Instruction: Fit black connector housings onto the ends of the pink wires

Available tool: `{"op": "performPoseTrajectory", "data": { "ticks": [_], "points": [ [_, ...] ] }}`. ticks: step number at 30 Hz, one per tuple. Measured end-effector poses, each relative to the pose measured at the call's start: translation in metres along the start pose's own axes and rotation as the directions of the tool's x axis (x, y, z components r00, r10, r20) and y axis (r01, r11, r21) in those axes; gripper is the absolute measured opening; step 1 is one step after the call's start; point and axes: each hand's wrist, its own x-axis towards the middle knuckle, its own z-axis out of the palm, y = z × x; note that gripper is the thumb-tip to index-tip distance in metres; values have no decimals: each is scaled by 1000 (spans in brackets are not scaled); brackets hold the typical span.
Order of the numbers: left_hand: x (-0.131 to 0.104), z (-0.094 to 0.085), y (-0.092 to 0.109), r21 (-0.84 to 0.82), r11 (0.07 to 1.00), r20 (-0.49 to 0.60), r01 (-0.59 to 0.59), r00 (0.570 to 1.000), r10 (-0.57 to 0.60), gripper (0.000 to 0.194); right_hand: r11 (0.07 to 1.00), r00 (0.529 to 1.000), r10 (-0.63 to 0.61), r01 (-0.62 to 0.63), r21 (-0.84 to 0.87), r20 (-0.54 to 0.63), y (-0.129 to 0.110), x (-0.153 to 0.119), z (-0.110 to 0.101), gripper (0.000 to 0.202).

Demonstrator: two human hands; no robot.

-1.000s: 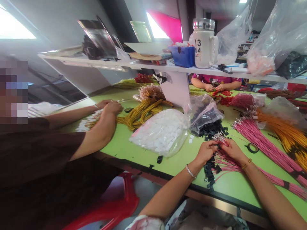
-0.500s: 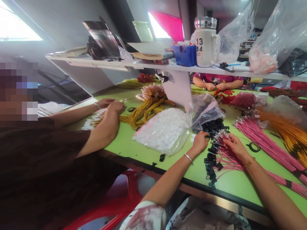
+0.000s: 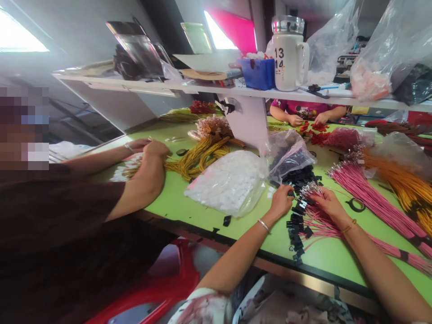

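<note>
My left hand (image 3: pixel 282 200) is closed in a pinch on a small black plastic connector (image 3: pixel 290 193), beside the heap of black connectors (image 3: pixel 302 176). Against a bundle of thin pink wires (image 3: pixel 326 221) lies my right hand (image 3: pixel 329 204), its fingers closed round them just below the silvery crimped terminals (image 3: pixel 309 190). How many wires its fingers grip is hidden. A row of black connectors (image 3: pixel 297 229), joined to pink wire ends, runs down towards the table's front edge between my forearms.
A clear bag of white connectors (image 3: pixel 229 184) lies left of my hands. Further pink wires (image 3: pixel 374 198), orange wires (image 3: pixel 401 180) and a black tape roll (image 3: pixel 357 205) are at right. A co-worker's arm (image 3: pixel 148 180) reaches in from the left. Overhead, a shelf (image 3: pixel 202 90) carries a mug (image 3: pixel 288 58).
My view has shifted slightly. The black connector shows more clearly in my left fingers. Across the table, another person's hands have moved apart. My right hand stays at the pink wires.
</note>
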Motion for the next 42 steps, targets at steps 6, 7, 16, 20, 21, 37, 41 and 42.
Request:
{"op": "performPoseTrajectory", "data": {
  "ticks": [6,7,16,20,21,37,41,42],
  "points": [
    [2,0,1,-488,858,58,160,987,-151,21,1000,1000,-10,10,0,-6,2,-3,0,33],
    [1,-1,4,-591,777,116,219,975,-187,20,1000,1000,-13,13,-9,-6,3,-3,0,33],
    [-12,-16,34,-788,382,425,483,875,-230,33,984,997,-72,69,-162,-14,8,-3,-1,29],
    [-16,-18,38,-808,336,448,485,875,-186,39,974,995,-98,90,-209,-29,7,-4,-1,28],
    [-16,-19,38,-810,326,453,488,873,-182,40,972,994,-100,91,-219,-32,7,-5,-1,28],
    [-18,-11,43,-796,379,395,472,880,-264,27,802,964,-265,231,-551,19,11,-12,0,10],
    [-19,-6,47,-784,400,416,476,880,-231,20,799,966,-256,232,-555,35,13,-12,1,9],
    [-19,-5,47,-780,403,424,478,878,-221,18,808,969,-244,223,-545,36,13,-11,1,9]
  ]
}}
